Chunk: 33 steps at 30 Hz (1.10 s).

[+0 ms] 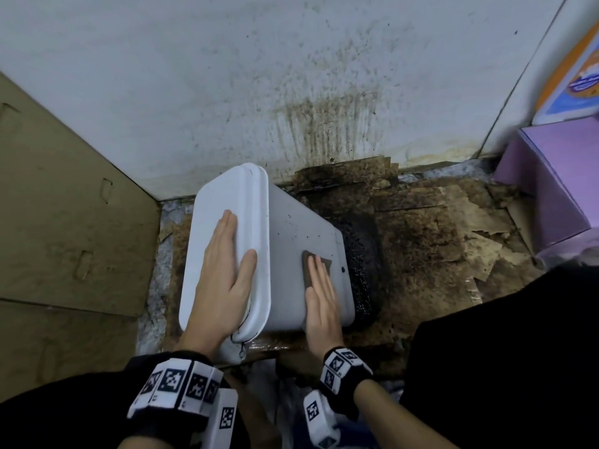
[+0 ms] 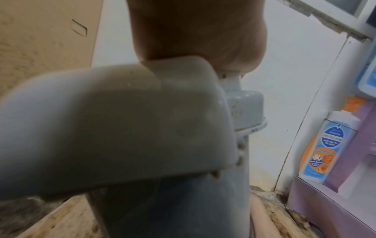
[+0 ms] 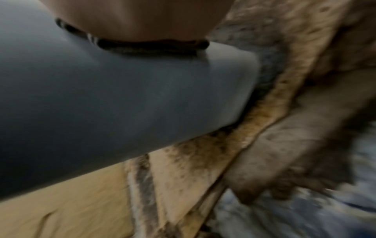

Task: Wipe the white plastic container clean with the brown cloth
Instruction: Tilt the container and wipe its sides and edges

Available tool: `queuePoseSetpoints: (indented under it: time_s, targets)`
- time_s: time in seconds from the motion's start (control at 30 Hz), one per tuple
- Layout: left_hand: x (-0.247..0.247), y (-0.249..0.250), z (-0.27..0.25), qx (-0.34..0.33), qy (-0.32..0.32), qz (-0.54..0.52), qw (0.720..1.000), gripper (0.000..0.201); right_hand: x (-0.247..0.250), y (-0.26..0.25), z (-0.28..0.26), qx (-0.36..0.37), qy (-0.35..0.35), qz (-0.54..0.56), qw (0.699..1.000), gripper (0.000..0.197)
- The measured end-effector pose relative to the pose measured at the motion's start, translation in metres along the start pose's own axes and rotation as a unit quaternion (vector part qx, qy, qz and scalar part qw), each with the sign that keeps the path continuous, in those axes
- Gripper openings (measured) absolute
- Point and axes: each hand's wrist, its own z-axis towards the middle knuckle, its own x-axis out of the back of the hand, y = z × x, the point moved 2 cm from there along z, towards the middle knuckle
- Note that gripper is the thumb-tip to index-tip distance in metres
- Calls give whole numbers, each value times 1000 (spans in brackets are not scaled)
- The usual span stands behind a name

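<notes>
The white plastic container lies tipped on its side on stained cardboard, lid to the left. Dark specks dot its upturned wall. My left hand lies flat with straight fingers on the lid, thumb over the lid's rim. My right hand presses the brown cloth flat against the container's wall near its base. The left wrist view shows the container's rim close up under my left hand. In the right wrist view the cloth's edge shows under my palm on the container's wall.
A stained white wall stands behind. Brown cardboard leans at the left. A purple box and a blue-orange bottle stand at the right. Wet, dark-stained cardboard covers the floor around a black patch.
</notes>
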Motion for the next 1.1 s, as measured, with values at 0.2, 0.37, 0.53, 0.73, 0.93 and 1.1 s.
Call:
queuePoseSetpoints:
  time_s: [0.2, 0.37, 0.53, 0.73, 0.93, 1.1]
  targets:
    - [5, 0, 0, 14, 1, -30, 999, 65, 13, 81, 21, -277, 25, 36, 960, 54]
    - [4, -2, 2, 8, 5, -16, 1000, 68, 10, 74, 18, -273, 32, 44, 961, 55]
    - [2, 0, 3, -2, 3, 4, 1000, 72, -1, 37, 16, -229, 53, 77, 969, 56]
    - [1, 3, 3, -3, 6, 20, 1000, 76, -16, -40, 5, -193, 40, 138, 971, 66]
    - [4, -3, 1, 5, 9, 10, 1000, 75, -19, -85, -1, -111, -42, 148, 982, 59]
    - [2, -1, -1, 1, 3, -1, 1000, 76, 2, -59, -10, 45, -73, -61, 994, 55]
